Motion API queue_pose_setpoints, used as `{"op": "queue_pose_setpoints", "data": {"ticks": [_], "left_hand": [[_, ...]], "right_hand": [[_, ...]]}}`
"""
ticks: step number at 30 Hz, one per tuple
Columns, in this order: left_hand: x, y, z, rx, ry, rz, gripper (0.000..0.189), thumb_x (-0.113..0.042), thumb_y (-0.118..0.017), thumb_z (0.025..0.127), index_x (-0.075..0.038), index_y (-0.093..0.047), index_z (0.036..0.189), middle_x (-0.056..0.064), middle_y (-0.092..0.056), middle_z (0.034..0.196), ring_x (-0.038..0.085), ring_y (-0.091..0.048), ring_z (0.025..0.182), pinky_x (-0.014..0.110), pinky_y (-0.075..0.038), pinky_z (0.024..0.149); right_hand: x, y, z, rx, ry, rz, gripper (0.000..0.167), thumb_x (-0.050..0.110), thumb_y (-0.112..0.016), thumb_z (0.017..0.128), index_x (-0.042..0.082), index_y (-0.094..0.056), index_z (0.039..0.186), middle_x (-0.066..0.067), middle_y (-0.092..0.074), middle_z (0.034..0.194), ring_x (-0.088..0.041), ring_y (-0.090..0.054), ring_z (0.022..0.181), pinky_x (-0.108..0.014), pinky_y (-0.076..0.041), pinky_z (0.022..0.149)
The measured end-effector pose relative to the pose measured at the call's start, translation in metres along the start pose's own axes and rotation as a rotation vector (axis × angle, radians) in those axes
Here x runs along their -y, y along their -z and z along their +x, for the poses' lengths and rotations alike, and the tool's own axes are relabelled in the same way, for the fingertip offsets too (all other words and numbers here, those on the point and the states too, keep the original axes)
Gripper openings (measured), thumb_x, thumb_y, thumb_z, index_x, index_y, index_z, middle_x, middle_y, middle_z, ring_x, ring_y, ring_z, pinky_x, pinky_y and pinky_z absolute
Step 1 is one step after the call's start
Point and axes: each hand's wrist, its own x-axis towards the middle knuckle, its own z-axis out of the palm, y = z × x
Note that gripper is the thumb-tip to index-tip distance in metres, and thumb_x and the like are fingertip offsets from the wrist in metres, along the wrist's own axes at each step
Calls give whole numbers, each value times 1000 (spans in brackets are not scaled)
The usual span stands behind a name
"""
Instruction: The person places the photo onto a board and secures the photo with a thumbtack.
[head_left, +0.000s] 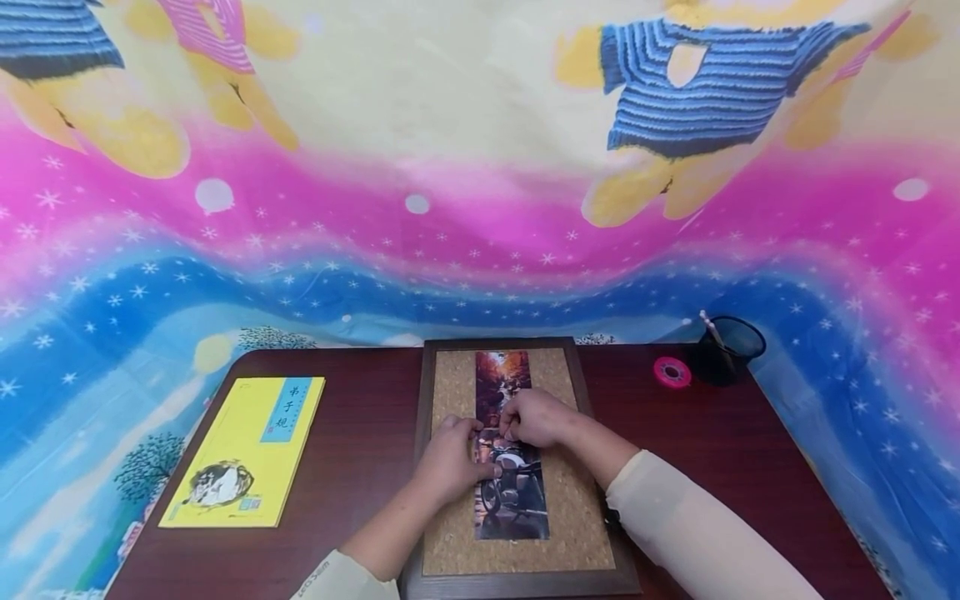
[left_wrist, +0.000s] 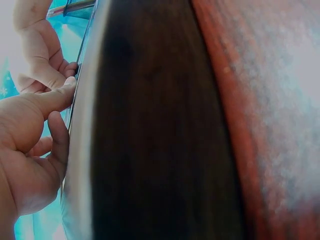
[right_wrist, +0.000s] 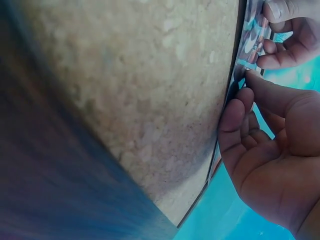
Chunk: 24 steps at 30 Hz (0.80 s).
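On a cork board [head_left: 450,533] with a dark wooden frame lie two pictures, one above the other. The upper is an autumn forest picture [head_left: 491,375]; below it lies a motorcycle picture [head_left: 525,512]. My left hand [head_left: 450,458] rests at the motorcycle picture's left side, with spread thumb and forefinger pressing on it. My right hand [head_left: 536,417] is curled over where the pictures meet. In the right wrist view, the right hand's [right_wrist: 280,145] thumb and forefinger pinch together right at the picture surface; what sits between these fingertips is mostly hidden, and I cannot tell its kind.
A yellow book [head_left: 247,450] with a blue title panel lies on the dark red table [head_left: 360,467] to the left. At the back right are a pink roll of tape [head_left: 672,372] and a black mesh pen holder [head_left: 723,354]. A patterned curtain [head_left: 465,250] hangs behind.
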Motion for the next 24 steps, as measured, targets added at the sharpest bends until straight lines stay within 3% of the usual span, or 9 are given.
{"op": "queue_pose_setpoints", "data": {"ticks": [7, 14, 24], "left_hand": [[-1, 0, -1, 0, 9, 3, 72, -38, -95, 72, -2, -66, 127, 9, -59, 113, 24, -60, 98, 45, -53, 89], [-1, 0, 0, 1, 16, 8, 73, -40, -95, 71, -3, -66, 127, 8, -59, 112, 22, -60, 96, 44, -53, 87], [-1, 0, -1, -7, -2, 18, 73, -40, -96, 70, -3, -67, 126, 7, -59, 110, 21, -60, 95, 43, -53, 86]], "right_hand": [[-4, 0, -2, -25, 11, 28, 19, 2, -70, 88, 19, -75, 81, 11, -66, 77, -9, -57, 71, -29, -48, 70], [-10, 2, -7, -3, 2, 37, 17, 6, -79, 86, 23, -81, 83, 11, -70, 81, -6, -60, 75, -29, -52, 72], [-11, 3, -6, -1, 11, 13, 14, 10, -82, 86, 24, -82, 83, 15, -70, 78, -6, -62, 78, -31, -53, 76]]}}
